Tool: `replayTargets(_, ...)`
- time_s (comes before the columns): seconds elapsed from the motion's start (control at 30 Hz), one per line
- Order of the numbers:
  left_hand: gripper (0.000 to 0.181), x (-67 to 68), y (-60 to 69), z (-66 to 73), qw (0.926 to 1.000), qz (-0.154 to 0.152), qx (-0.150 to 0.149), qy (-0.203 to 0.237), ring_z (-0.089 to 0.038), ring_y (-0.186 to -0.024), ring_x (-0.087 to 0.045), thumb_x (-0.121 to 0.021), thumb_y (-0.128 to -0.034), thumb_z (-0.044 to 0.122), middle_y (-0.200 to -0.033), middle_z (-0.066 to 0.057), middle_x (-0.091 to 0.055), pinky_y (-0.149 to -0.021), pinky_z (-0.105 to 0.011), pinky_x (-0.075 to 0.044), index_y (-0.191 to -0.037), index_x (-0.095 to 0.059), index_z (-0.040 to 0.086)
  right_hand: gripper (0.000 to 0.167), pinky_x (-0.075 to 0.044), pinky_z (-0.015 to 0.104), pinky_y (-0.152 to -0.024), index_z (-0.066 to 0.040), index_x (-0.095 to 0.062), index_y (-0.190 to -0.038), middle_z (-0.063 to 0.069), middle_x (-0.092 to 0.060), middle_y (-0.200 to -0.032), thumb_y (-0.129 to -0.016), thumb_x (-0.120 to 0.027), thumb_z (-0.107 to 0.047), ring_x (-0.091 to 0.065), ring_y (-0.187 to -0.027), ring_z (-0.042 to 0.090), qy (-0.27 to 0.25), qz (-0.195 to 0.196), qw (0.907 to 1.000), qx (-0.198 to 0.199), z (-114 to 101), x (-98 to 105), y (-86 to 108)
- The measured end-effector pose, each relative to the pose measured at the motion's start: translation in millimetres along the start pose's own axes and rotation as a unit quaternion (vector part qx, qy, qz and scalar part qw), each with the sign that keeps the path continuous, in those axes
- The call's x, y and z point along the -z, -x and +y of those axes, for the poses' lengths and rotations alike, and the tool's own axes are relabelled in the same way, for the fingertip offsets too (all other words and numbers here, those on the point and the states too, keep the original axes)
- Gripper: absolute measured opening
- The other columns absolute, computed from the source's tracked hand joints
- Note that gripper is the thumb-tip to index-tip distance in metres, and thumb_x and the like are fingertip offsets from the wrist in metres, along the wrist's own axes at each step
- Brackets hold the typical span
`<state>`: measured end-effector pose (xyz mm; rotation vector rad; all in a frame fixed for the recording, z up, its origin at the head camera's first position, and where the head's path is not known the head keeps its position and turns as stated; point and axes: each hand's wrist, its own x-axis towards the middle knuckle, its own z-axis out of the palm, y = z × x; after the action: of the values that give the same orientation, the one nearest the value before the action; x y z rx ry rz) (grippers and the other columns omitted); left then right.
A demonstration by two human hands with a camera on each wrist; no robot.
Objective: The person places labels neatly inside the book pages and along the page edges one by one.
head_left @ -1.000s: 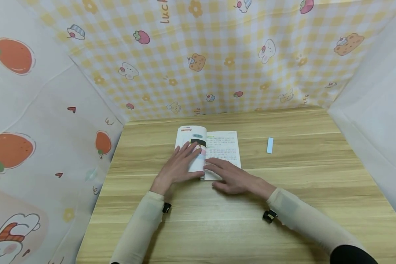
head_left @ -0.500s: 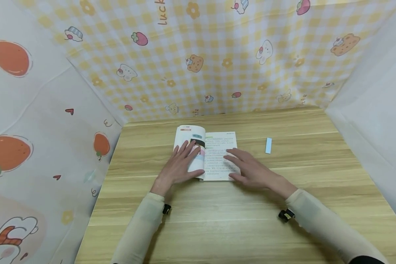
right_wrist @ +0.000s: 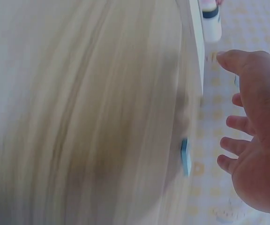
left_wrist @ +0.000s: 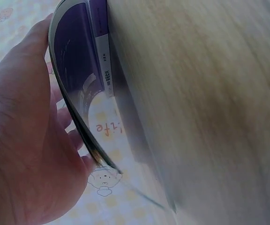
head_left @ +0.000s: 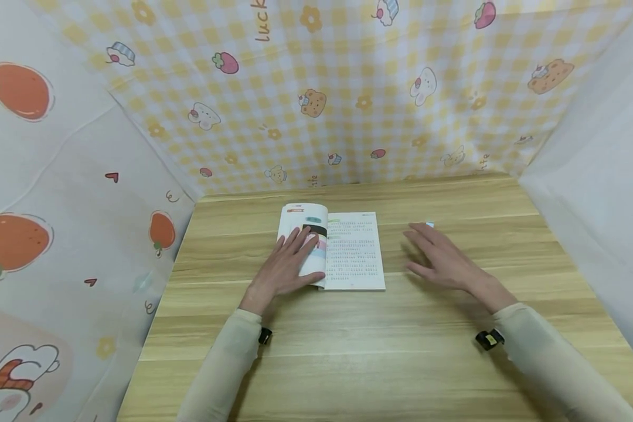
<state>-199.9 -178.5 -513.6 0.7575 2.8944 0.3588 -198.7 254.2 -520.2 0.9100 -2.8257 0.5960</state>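
An open book [head_left: 354, 252] lies on the wooden table, printed text on its right page and a coloured picture on its left. Spread over the left page is my left hand [head_left: 283, 271], fingers straight, thumb near the lower spine. In the left wrist view the book's left side [left_wrist: 76, 56] curves up off the table under that hand [left_wrist: 27, 126]. My right hand [head_left: 448, 264] hovers right of the book, fingers loosely extended and holding nothing. It partly covers a small light-blue strip [head_left: 429, 224]; the right wrist view shows the strip [right_wrist: 186, 157] on the table, apart from the fingers.
A yellow-checked cloth [head_left: 364, 76] with cartoon prints hangs behind the table's back edge. White cloth [head_left: 84, 170] with fruit prints stands along the left, and plain white cloth [head_left: 601, 158] along the right. Bare wood [head_left: 348, 351] stretches in front of the book.
My right hand has moved off the book's right page and rightward toward the blue strip, now partly covering it from above. The left hand stays on the left page.
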Motion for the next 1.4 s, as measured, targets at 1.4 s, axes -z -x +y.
replayTargets(1.4, 0.099, -2.8, 2.5, -4.4, 0.9989, -0.015, 0.010, 0.044, -0.034, -0.181, -0.009, -0.061, -0.1069, 0.073, -0.194, -0.007, -0.009, -0.147, -0.063, -0.014, -0.183, -0.023, 0.022, 0.074, -0.032, 0.078, -0.133, 0.010, -0.039, -0.169, 0.039, -0.033, -0.176, -0.119, -0.058, -0.041, -0.033, -0.163, 0.061, -0.035, -0.094, 0.9854, -0.138, 69.6, 11.0, -10.9)
